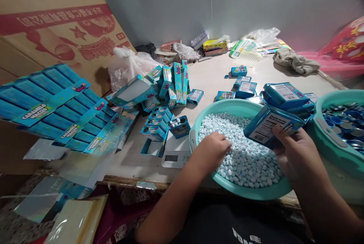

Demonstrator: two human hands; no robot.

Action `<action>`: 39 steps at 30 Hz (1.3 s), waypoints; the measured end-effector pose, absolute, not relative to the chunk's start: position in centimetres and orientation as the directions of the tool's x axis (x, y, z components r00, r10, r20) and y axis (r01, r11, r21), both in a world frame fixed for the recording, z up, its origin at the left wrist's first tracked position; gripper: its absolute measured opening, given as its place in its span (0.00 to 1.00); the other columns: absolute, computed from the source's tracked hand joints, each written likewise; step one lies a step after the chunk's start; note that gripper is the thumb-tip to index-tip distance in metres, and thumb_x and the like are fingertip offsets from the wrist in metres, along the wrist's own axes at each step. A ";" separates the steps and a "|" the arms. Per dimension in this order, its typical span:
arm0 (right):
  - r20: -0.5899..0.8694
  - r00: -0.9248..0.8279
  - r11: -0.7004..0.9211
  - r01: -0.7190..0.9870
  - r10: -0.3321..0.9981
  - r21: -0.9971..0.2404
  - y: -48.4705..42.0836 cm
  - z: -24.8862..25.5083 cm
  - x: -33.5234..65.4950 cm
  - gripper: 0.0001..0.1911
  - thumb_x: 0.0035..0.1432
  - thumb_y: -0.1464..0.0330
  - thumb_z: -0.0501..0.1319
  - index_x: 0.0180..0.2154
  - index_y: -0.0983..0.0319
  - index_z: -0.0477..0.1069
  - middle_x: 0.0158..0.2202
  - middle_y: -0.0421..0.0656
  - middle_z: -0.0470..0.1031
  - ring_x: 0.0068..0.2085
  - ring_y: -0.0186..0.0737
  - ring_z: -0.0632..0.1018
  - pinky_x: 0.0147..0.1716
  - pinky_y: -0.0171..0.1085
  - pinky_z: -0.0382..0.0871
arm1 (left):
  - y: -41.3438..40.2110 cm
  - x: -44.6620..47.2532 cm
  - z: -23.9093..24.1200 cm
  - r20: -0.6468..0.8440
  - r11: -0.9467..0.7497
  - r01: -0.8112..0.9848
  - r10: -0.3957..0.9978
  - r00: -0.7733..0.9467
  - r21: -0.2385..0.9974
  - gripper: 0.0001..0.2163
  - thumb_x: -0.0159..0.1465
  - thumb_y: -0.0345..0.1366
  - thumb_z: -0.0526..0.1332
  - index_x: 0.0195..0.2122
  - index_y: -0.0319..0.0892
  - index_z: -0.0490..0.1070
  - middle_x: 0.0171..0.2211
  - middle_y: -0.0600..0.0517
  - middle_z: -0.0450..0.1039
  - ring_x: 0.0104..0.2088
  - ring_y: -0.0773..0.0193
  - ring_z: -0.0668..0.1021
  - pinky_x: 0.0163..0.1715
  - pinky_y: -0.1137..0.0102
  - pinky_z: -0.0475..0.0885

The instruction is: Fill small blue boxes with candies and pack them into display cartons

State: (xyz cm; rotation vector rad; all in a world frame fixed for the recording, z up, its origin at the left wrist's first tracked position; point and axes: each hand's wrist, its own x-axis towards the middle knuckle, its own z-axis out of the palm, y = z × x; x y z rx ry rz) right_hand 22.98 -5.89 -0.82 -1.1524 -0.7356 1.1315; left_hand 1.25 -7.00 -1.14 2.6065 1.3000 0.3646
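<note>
A teal basin full of small pale-blue candy tablets sits at the table's near edge. My left hand rests in the tablets with its fingers curled down into them; what they hold is hidden. My right hand grips a small blue printed box tilted above the basin's right side, label side up.
A white digital scale carries small blue boxes left of the basin. More blue boxes are piled on the table. Another teal basin with blue and silver lids stands right. Flat blue cartons and a cardboard box lie left.
</note>
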 end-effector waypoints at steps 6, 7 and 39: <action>-0.105 0.321 -0.006 -0.294 0.941 -0.956 -6.0 -0.5 22.8 0.20 0.47 0.59 0.76 0.42 0.57 0.77 0.44 0.45 0.80 0.49 0.49 0.79 0.51 0.50 0.75 | -6.9 1.1 -1.5 0.195 -0.614 0.719 0.787 0.585 0.325 0.11 0.71 0.34 0.54 0.37 0.40 0.76 0.35 0.47 0.76 0.40 0.58 0.75 0.42 0.65 0.68; -0.110 0.321 -0.011 -0.294 0.941 -0.956 -6.0 -0.5 22.8 0.21 0.47 0.59 0.76 0.42 0.57 0.77 0.44 0.45 0.80 0.49 0.49 0.79 0.51 0.50 0.75 | -6.9 1.0 -1.5 0.212 -0.613 0.709 0.789 0.577 0.349 0.11 0.71 0.34 0.54 0.39 0.40 0.77 0.36 0.47 0.76 0.41 0.58 0.75 0.42 0.65 0.68; -0.149 0.403 -0.087 -0.167 0.903 -0.982 -6.2 0.9 22.4 0.24 0.33 0.57 0.77 0.35 0.55 0.75 0.38 0.43 0.79 0.42 0.48 0.80 0.36 0.39 0.78 | -3.9 -8.1 6.0 0.162 -0.310 0.948 0.941 0.295 0.076 0.11 0.69 0.30 0.55 0.42 0.36 0.78 0.39 0.42 0.76 0.45 0.54 0.75 0.47 0.61 0.70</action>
